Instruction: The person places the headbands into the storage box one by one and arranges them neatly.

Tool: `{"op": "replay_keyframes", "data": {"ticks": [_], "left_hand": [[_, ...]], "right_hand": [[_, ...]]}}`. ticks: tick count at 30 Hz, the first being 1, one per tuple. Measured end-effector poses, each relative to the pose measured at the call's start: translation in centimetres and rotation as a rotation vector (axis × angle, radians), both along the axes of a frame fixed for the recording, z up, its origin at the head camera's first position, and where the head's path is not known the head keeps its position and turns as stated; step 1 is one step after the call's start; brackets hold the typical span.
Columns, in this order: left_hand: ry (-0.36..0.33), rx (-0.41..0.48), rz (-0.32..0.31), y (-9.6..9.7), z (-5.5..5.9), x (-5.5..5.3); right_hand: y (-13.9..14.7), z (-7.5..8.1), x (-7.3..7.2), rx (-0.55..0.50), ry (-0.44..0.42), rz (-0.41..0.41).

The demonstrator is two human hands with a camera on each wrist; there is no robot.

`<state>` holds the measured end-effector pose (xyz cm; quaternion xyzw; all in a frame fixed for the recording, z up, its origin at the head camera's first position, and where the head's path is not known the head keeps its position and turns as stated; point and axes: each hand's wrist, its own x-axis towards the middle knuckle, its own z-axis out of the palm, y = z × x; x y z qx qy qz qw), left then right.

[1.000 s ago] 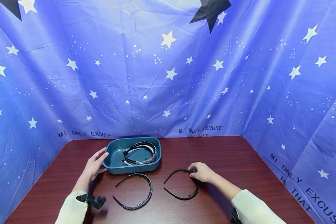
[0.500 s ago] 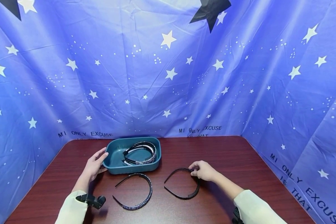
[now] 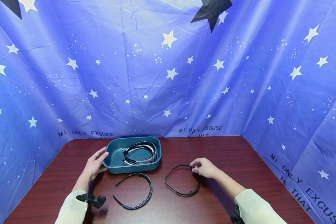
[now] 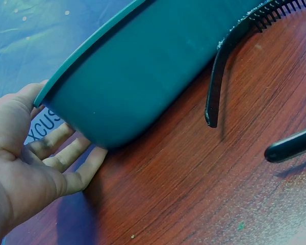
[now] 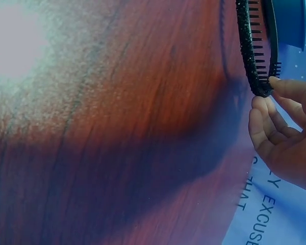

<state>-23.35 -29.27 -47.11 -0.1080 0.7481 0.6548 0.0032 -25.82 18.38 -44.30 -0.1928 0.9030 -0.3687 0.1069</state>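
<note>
At the left end of a dark teal plastic bin [image 3: 133, 170], my left hand [image 3: 94, 164] holds its rim, thumb over the edge and fingers against the outer wall [image 4: 117, 97]. Several black, white and glittery headbands [image 3: 146, 161] lie inside the bin's right half. My right hand [image 3: 205, 168] pinches a black toothed headband [image 3: 198, 186] by its curved part; the right wrist view shows its comb teeth and rough, sparkly band [image 5: 246, 51]. Between the hands, a glittery dark headband [image 3: 150, 190] lies on the table, its ends pointing left.
The dark red wood-grain table [image 3: 218, 149] bears everything. A blue star-printed cloth [image 3: 168, 77] hangs behind the table and along both sides. Black wrist mounts sit on both sleeves [image 3: 72, 207].
My right hand has lifted slightly and moved a little away from me, carrying the black headband with it. My left hand, the bin and the glittery headband stay in place.
</note>
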Motion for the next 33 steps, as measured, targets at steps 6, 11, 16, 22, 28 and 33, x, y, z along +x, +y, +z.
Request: {"op": "replay_keyframes", "data": {"ticks": [6,11,16,22,28,33], "left_hand": [[-0.001,-0.001,0.002,0.0,0.2,0.0],[-0.002,-0.006,0.0,0.0,0.3,0.0],[-0.004,-0.008,0.003,0.0,0.2,0.1],[-0.007,-0.009,0.004,0.0,0.3,0.1],[-0.007,-0.015,0.001,0.0,0.3,0.1],[-0.012,-0.015,0.004,0.0,0.3,0.0]], "right_hand": [[0.2,0.7,-0.3,-0.02,-0.001,-0.018],[0.3,1.4,-0.8,-0.032,0.003,-0.035],[0.3,1.7,-0.9,-0.053,-0.002,-0.031],[0.3,1.6,-0.9,-0.063,0.002,-0.029],[0.1,1.8,-0.9,-0.069,-0.002,-0.06],[-0.1,2.3,-0.9,-0.076,-0.003,-0.079]]}}
